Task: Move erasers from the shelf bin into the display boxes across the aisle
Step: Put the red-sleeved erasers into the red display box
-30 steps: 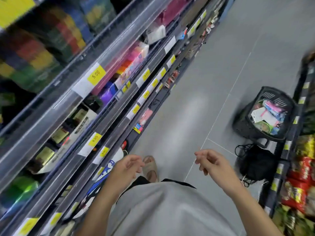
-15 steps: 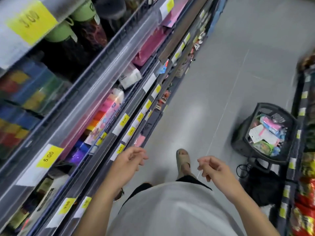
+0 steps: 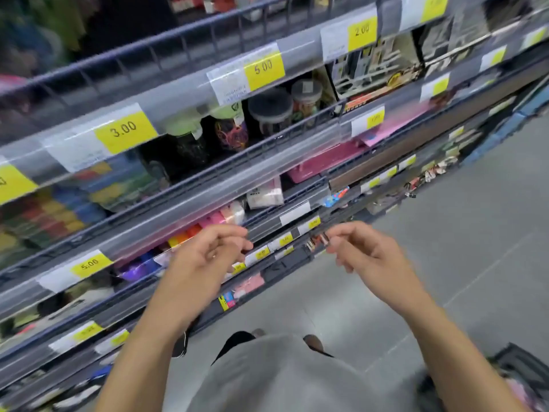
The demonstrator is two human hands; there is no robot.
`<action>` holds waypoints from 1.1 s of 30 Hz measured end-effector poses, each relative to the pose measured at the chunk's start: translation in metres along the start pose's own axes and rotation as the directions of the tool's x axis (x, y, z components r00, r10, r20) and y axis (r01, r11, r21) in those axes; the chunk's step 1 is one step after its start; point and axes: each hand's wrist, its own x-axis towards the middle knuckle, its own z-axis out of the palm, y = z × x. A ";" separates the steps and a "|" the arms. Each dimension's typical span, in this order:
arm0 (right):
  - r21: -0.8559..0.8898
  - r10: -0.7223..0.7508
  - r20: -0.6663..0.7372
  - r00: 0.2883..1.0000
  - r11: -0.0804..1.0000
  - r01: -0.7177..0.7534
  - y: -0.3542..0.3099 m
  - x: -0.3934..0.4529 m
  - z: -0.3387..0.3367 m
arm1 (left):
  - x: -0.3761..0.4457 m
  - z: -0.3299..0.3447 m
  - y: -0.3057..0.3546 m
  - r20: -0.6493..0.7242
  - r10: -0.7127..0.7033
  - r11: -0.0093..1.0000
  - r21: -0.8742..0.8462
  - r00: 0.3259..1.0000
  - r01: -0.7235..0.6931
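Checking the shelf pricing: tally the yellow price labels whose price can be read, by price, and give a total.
yellow paper label reading 2.00: 1
yellow paper label reading 3.00: 1
yellow paper labels reading 5.00: 2
Total: 4
The other yellow labels are too blurred to read.

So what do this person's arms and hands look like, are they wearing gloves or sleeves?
No gloves: the left hand and right hand are both bare, and both forearms are uncovered as far as the view shows, with no sleeve edge in sight. No watch, bracelet or ring is plainly visible, though the picture is blurred. Below them is a grey top.
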 end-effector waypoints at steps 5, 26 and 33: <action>-0.063 -0.247 0.090 0.965 0.966 0.253 -0.077 0.044 -0.006 | 0.005 -0.031 0.088 -0.192 0.334 0.943 0.064 0.923 -0.327; -0.872 -0.271 0.403 0.874 0.178 0.457 -0.287 0.236 0.013 | 0.101 -0.073 0.171 -0.061 0.659 0.175 0.982 0.750 -0.074; -0.831 -0.280 0.467 0.838 0.183 0.525 -0.299 0.240 0.020 | 0.104 -0.077 0.178 -0.158 0.561 0.404 0.909 0.813 -0.102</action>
